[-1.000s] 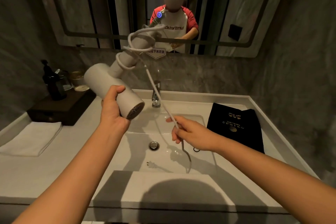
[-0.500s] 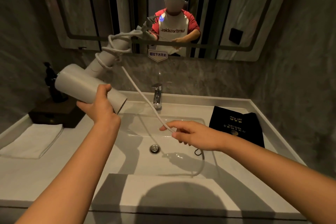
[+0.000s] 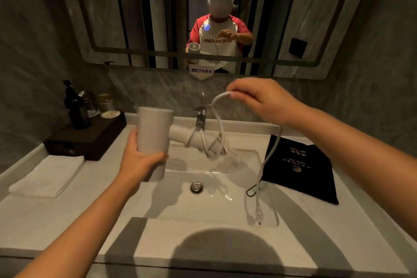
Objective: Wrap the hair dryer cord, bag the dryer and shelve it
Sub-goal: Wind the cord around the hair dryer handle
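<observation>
My left hand [image 3: 140, 160] grips the barrel of the white hair dryer [image 3: 153, 137], which stands upright over the sink's left edge. Its handle [image 3: 194, 140] points right, with a few turns of white cord around it. My right hand [image 3: 261, 99] pinches the cord [image 3: 217, 110] in a raised loop above the faucet. The rest of the cord hangs down from that hand, and its plug [image 3: 258, 214] dangles low over the basin's right side. A black drawstring bag [image 3: 300, 167] with gold print lies flat on the counter to the right of the basin.
The white basin [image 3: 225, 205] has a drain [image 3: 196, 187] and a chrome faucet [image 3: 200, 116]. A dark tray [image 3: 90, 137] with a pump bottle [image 3: 76, 106] and jars sits at the back left, a folded white towel [image 3: 49, 175] before it. A mirror [image 3: 158, 18] covers the wall.
My left hand turned the dryer so the barrel stands upright and the handle points right. My right hand rose from over the basin to above the faucet, carrying a loop of cord.
</observation>
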